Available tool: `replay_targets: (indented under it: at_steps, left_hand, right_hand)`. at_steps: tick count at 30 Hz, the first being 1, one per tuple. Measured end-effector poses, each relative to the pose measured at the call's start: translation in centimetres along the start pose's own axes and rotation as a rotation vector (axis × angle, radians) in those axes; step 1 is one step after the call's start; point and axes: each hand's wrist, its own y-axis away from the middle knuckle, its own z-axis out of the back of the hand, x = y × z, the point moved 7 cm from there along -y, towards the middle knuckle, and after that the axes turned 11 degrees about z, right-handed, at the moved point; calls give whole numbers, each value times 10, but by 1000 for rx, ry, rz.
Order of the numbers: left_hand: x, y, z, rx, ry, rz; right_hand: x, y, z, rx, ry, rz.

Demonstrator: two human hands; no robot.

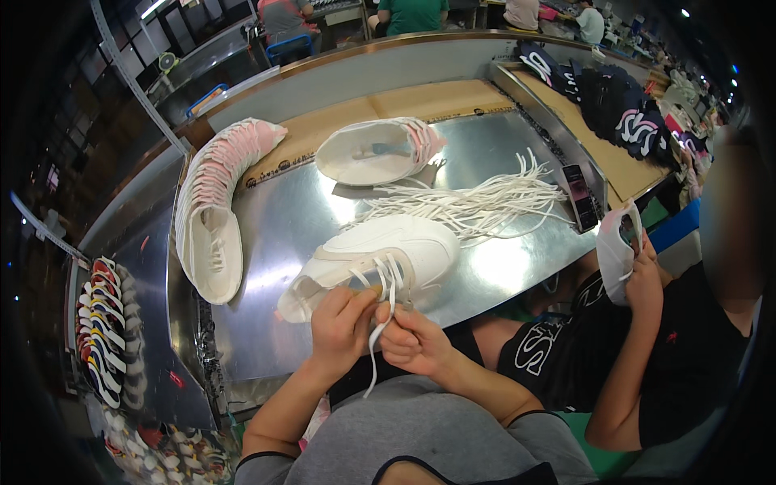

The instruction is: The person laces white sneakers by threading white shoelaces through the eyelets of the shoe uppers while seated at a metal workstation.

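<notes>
Left hand [343, 325] and right hand [414, 343] pinch white lace [393, 283]; white shoe [404, 241] looks partly laced, tail hanging unthreaded.

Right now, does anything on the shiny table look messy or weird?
Yes, the laces beyond the nearest shoe look messy: they lie in a loose heap, ends fanning toward the phone, while the stacked shoes at left nest neatly. I see nothing spilled or clearly damaged.

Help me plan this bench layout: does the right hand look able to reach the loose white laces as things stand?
Probably yes. The right hand would first have to release the shoelace, but the way over the metal bench, right of the shoe, to the loose laces seems free.
</notes>
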Motion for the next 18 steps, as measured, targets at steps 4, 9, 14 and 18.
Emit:
replay_targets:
  at_steps: [4,9,14,18]
  left_hand:
    - [33,6,-11,62,36,185]
    - [34,11,-27,75,59,131]
    - [17,4,-25,91,78,78]
    - [13,5,-21,98,78,35]
  right_hand:
    - [-4,52,17,-282,568,-230]
    - [21,53,12,-110,1542,-98]
    - [7,42,35,-38,259,-165]
    - [-5,4,20,3,-157,12]
